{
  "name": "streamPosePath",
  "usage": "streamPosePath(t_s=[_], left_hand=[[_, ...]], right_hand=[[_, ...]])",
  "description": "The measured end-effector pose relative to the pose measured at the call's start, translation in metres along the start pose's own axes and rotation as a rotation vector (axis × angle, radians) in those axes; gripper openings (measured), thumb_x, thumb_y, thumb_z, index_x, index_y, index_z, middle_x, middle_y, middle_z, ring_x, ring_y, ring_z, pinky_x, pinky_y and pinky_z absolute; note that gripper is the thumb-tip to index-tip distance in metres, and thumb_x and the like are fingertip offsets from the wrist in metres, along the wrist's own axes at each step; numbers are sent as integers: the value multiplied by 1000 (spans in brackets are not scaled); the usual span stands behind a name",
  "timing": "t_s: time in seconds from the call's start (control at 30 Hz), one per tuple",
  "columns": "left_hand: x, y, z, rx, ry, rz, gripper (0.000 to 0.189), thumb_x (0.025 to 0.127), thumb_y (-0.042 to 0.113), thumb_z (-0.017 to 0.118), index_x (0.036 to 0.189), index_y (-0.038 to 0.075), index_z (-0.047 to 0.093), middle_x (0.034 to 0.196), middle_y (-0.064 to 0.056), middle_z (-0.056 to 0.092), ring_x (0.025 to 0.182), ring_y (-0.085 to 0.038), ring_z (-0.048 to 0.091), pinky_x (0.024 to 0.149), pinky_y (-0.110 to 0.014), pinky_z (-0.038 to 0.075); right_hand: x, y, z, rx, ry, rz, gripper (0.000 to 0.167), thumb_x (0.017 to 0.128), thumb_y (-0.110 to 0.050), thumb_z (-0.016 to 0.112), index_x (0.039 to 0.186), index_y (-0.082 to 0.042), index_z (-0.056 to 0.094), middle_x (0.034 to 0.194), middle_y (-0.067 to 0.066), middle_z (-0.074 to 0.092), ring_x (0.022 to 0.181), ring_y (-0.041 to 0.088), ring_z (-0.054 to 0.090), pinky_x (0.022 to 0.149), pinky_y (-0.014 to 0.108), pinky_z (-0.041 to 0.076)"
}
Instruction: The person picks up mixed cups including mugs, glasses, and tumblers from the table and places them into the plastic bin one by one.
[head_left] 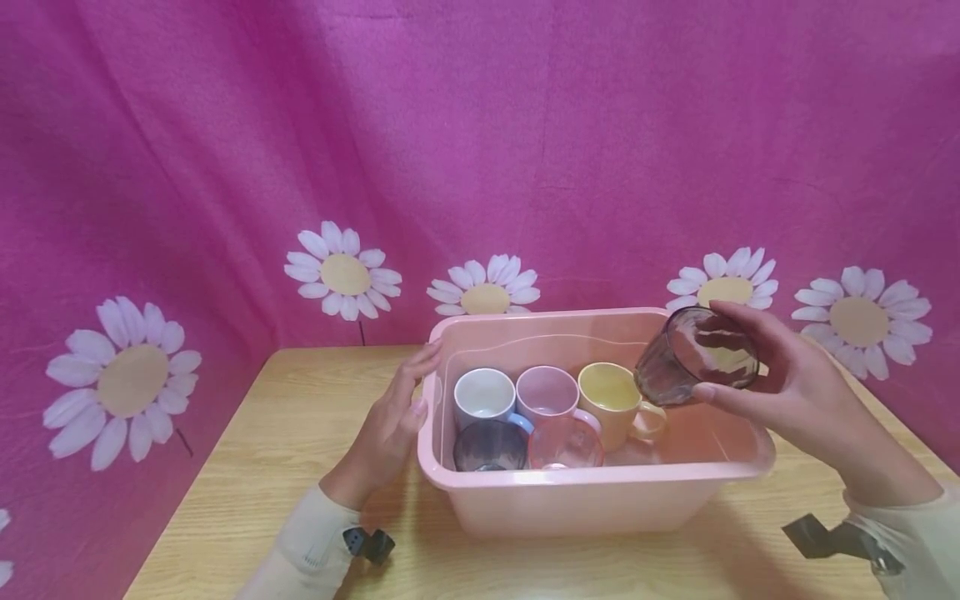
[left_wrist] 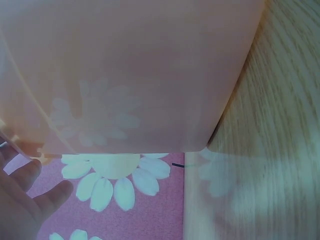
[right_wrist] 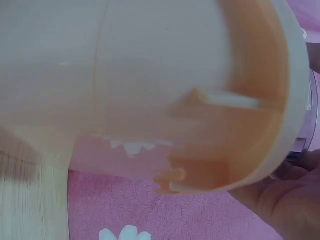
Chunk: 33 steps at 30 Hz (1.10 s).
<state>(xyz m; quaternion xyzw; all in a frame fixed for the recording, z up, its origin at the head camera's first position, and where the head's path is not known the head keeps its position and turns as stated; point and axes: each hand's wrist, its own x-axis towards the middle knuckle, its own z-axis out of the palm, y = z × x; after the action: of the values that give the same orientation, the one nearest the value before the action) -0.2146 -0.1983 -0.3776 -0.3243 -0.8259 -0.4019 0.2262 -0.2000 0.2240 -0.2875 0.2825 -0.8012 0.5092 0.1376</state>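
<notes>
My right hand (head_left: 795, 379) grips a dark tinted glass (head_left: 675, 367), tilted over the right part of a pink plastic tub (head_left: 585, 504). My left hand (head_left: 386, 425) rests at the tub's left rim with its fingers fairly straight. Inside the tub stand a white mug (head_left: 483, 396) with a blue handle, a pink mug (head_left: 547, 392) and a yellow mug (head_left: 611, 392) in a row. In front of them are a dark glass (head_left: 489, 446) and a reddish glass (head_left: 566, 443). The right wrist view shows the tub's outer wall (right_wrist: 165, 75) with the right hand's fingers beyond its rim.
The tub sits on a light wooden table (head_left: 300, 417). Behind and to the left hangs a magenta cloth (head_left: 480, 150) printed with white daisies. A small black device (head_left: 367, 546) is strapped to the left wrist, and another (head_left: 832, 537) to the right.
</notes>
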Motion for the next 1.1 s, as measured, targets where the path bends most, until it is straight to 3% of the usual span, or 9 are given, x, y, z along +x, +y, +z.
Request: streamPosePath(t_s=[0.53, 0.73, 1.0, 1.1], left_hand=[[0, 0, 2, -4, -25, -28, 51, 95, 21, 33, 144, 7, 35, 156, 0, 29, 139, -19, 35, 111, -46, 33], [0, 1, 2, -7, -25, -41, 51, 95, 23, 33, 144, 8, 35, 156, 1, 28, 140, -19, 33, 111, -47, 32], [0, 0, 2, -1, -7, -16, 51, 94, 20, 33, 144, 7, 36, 156, -1, 30, 140, -20, 33, 113, -43, 30], [0, 0, 1, 2, 0, -9, 51, 94, 19, 33, 144, 7, 36, 155, -1, 30, 140, -21, 33, 113, -43, 30]], right_hand=[[8, -4, 2, -65, -139, 8, 79, 72, 8, 78, 141, -8, 41, 124, 14, 55, 109, 18, 58, 78, 30, 57], [12, -2, 1, -15, -203, 4, 81, 74, 8, 76, 144, -9, 39, 129, 13, 51, 113, 19, 56, 80, 34, 56], [18, 0, -2, -26, -267, 34, 82, 74, 4, 78, 144, -14, 39, 128, 13, 53, 116, 23, 53, 84, 36, 55], [21, 0, -3, -56, -282, 40, 80, 72, 1, 81, 141, -15, 42, 125, 13, 55, 115, 25, 53, 80, 37, 57]])
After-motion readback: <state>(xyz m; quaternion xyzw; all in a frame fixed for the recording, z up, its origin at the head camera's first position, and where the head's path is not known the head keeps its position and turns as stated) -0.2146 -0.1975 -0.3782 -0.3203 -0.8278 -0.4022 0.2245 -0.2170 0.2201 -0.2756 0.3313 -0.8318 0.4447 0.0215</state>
